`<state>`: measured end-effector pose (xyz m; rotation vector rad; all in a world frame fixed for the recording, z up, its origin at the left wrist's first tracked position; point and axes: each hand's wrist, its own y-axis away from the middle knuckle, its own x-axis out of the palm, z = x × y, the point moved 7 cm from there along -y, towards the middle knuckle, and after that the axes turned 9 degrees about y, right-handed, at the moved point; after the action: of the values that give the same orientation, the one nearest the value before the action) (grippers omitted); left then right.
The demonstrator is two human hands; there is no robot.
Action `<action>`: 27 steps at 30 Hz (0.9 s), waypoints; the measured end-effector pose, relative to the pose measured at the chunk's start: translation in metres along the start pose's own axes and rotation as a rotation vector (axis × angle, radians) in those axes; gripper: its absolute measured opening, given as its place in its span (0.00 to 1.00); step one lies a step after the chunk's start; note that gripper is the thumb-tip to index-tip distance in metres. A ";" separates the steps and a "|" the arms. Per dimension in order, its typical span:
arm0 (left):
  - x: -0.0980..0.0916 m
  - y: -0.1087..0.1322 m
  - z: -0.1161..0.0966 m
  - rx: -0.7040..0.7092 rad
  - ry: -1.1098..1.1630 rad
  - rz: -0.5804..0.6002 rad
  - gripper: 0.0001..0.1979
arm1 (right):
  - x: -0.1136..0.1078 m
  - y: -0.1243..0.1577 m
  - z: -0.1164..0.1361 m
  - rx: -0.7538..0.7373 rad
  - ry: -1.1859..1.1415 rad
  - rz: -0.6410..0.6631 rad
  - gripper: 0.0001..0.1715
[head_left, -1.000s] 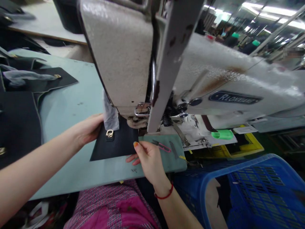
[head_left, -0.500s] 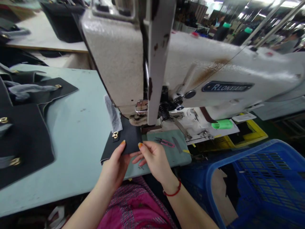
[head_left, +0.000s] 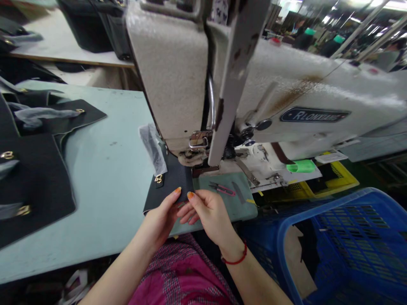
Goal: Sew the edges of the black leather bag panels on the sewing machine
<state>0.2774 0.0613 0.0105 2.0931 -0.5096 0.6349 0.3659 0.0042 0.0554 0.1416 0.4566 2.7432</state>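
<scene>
Left hand (head_left: 162,218): fingers curled, thumb pressed down on the near edge of the black leather piece (head_left: 173,184), pinching it. Right hand (head_left: 208,212): thumb tip on the same edge just beside the left thumb, the other fingers reaching underneath towards the left hand; it also pinches the piece. The two hands touch each other. A red bracelet (head_left: 237,257) sits on the right wrist.

The black leather piece lies at the near edge of the table (head_left: 108,169), its near edge lifted in the hands and its far end running under the head of the sewing machine (head_left: 178,72). A gold clasp (head_left: 158,178) is fixed near its left side, and a strip of clear plastic wrap (head_left: 152,146) stands up from it against the machine.

Pink-handled thread snips (head_left: 224,189) lie on the table just right of the right hand, under the machine arm.

Larger black leather panels (head_left: 32,182) with gold fittings lie spread over the left end of the table, well apart from the hands.

Past the right end of the table: a blue plastic crate (head_left: 337,237) low down, a yellow tray (head_left: 337,180) beyond it, and a green object (head_left: 300,166) on the machine bed.

A pink checked garment (head_left: 181,275) shows below the table's near edge, between the forearms.
</scene>
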 end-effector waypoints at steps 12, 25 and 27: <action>-0.031 -0.001 -0.002 -0.005 -0.143 -0.265 0.20 | -0.010 -0.003 -0.020 0.109 -0.063 -0.041 0.31; -0.027 0.001 -0.004 0.012 -0.122 -0.239 0.22 | -0.007 -0.005 -0.003 -0.056 0.013 -0.069 0.22; -0.032 0.001 -0.004 0.024 -0.166 -0.280 0.24 | -0.008 -0.006 -0.003 -0.057 0.016 -0.064 0.22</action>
<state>0.2506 0.0685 -0.0063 2.1983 -0.2919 0.3087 0.3749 0.0053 0.0502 0.0897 0.3797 2.6931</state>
